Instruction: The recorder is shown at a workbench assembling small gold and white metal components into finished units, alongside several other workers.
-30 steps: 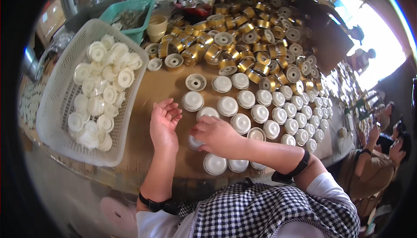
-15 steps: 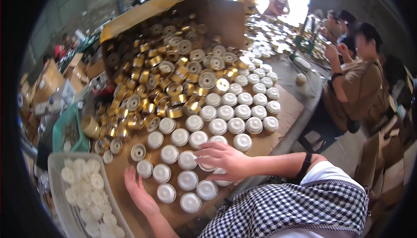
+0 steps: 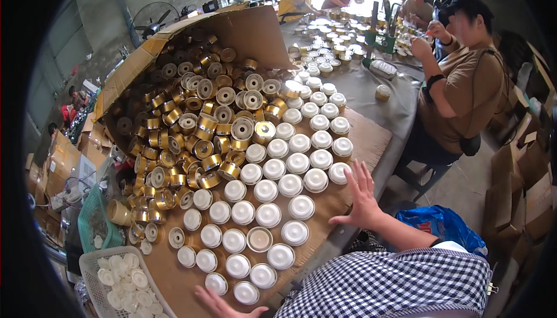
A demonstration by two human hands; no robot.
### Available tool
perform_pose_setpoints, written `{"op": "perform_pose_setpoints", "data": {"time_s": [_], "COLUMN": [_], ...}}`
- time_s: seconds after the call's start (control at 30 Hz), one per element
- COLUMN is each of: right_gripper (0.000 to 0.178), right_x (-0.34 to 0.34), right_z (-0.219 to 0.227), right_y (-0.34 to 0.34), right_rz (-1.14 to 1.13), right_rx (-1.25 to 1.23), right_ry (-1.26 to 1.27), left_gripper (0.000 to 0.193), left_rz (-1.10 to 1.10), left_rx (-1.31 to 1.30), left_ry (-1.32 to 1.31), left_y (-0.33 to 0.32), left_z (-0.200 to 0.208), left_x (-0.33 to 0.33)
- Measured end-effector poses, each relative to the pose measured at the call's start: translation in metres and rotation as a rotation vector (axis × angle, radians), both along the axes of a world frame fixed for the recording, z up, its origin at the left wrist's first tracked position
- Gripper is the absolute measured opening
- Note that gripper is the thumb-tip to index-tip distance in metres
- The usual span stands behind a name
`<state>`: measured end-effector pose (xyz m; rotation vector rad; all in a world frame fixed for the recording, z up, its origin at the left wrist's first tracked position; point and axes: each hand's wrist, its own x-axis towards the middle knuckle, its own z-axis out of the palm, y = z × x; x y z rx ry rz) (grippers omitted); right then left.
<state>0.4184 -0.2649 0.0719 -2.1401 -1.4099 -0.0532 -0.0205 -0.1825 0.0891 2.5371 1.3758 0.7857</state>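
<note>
My right hand [image 3: 364,199] is open, its fingers spread beside the right end of the white-topped caps, its fingertips close to a cap [image 3: 339,173]. My left hand [image 3: 226,304] lies low at the near edge, fingers apart and holding nothing, just below a white-topped cap [image 3: 246,293]. These caps stand upright in close rows on a flat cardboard sheet [image 3: 325,216]. Among them, one cap [image 3: 259,240] shows a beige, recessed top. Behind the rows, loose gold caps [image 3: 203,126] lie heaped at all angles, spilling from a tipped cardboard box [image 3: 255,31].
A pale plastic basket [image 3: 88,266] of thin white discs stands near left, with a green basket [image 3: 87,219] behind it. Co-workers sit beyond a grey-covered table [image 3: 400,95], which carries a green hand press [image 3: 380,40]. A blue bag [image 3: 444,225] lies right of my forearm.
My right hand has moved off the white-topped caps to their right side, fingers spreading. The left hand has shifted nearer to me. The whole view has also swung.
</note>
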Motion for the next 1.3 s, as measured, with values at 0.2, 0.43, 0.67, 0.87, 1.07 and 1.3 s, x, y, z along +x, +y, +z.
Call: {"op": "perform_pose_setpoints", "data": {"time_s": [0.2,0.43,0.67,0.87,1.07,1.3], "right_gripper": [0.148,0.143,0.134,0.133,0.133,0.100], "right_x": [-0.001,0.008,0.053,0.076,0.078,0.068], "right_z": [-0.014,-0.017,-0.026,-0.029,-0.034,-0.034], "right_y": [0.033,0.045,0.057,0.072,0.070,0.045], "right_rz": [0.007,-0.051,-0.129,-0.133,-0.113,0.018], "right_rx": [-0.098,0.005,-0.019,-0.021,0.124,0.337], "right_ry": [0.031,0.153,0.102,0.118,0.054,-0.165], "left_gripper": [0.138,0.135,0.133,0.132,0.143,0.123], "left_rz": [0.164,0.171,0.139,0.200,0.048,0.006], "left_rx": [-0.057,0.044,0.064,0.069,-0.020,-0.058], "left_ry": [-0.039,-0.134,-0.053,0.034,-0.114,0.065], "left_y": [-0.008,0.010,0.021,0.025,0.029,0.023], "left_z": [-0.028,-0.035,-0.031,-0.033,-0.041,-0.049], "left_x": [0.039,0.070,0.089,0.098,0.078,0.014]}}
